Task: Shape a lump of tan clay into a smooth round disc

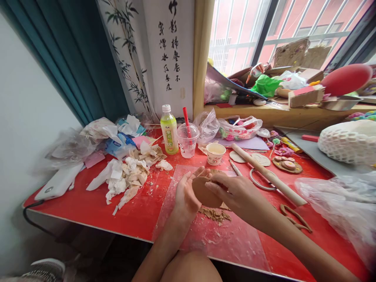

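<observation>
A round, flat brown clay disc [207,192] is tilted above the plastic sheet on the table. My left hand [186,192], palm up with fingers stretched behind the disc, holds it from the left side. Fingers of my right hand [227,190] are bent over the disc's upper right edge; the thumb lies on its face and some fingertips are hidden. Below the disc, brown clay crumbs [216,215] lie on the clear plastic sheet [235,243]. Close by to the right, a pointed stick tool [235,167] lies near a metal ring [255,178].
A wooden rolling pin [270,174] lies at the right, beside bent clay strips [295,219]. A paper cup [216,154], plastic cup [188,141] and drink bottle [169,135] stand behind my hands. Crumpled tissues [127,174] and a white power bank [60,182] are left; plastic bags [337,199] lie right.
</observation>
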### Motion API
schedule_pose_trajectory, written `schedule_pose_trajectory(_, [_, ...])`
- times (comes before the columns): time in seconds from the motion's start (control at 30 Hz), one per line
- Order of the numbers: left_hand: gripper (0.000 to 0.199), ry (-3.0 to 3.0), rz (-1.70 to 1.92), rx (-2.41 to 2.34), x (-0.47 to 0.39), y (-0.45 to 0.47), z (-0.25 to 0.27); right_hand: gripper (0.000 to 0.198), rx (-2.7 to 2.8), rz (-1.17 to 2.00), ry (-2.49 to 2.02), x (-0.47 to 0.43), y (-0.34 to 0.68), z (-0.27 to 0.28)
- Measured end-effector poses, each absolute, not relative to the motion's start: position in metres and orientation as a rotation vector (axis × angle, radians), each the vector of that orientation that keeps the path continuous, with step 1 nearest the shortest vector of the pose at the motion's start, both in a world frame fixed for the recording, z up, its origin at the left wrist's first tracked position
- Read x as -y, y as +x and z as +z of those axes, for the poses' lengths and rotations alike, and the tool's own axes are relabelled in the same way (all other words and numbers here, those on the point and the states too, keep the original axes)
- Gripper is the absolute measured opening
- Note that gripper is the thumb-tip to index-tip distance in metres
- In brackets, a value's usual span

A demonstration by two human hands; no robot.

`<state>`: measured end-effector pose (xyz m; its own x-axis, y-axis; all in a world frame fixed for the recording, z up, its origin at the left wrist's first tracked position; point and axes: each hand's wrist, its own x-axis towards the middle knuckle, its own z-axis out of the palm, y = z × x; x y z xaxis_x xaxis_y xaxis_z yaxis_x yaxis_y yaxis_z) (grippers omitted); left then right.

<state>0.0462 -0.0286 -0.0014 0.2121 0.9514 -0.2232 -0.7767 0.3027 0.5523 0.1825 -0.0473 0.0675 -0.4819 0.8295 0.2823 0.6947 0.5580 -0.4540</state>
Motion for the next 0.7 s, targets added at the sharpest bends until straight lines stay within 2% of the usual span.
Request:
schedule_pose_trajectory(0.1, [0.037, 0.379, 1.28, -0.576, 0.036, 0.047, 0.001, 0.031, 2.388, 0.345, -1.182, 0.047, 0.171, 0.07])
schedule_pose_trajectory(0.17, [0.042, 0.393, 1.318, -0.561, 0.042, 0.047, 0.003, 0.028, 2.31, 0.122, -1.172, 0.043, 0.165, 0.065])
schedule_pose_trajectory(0.3, [0.047, 0.406, 1.363, -0.478, 0.05, 0.047, 0.007, 0.045, 2.068, -0.273, -1.131, 0.018, 0.174, 0.056])
schedule_pose_trajectory(0.47, [0.044, 0.354, 1.519, -0.439, 0.048, 0.041, 0.015, 0.05, 2.136, -0.107, -1.301, -0.042, 0.213, 0.049])
schedule_pose_trajectory(0.7, [0.039, 0.187, 1.548, -0.274, 0.041, 0.036, 0.011, 0.045, 2.387, -0.167, -1.262, -0.09, 0.226, 0.011])
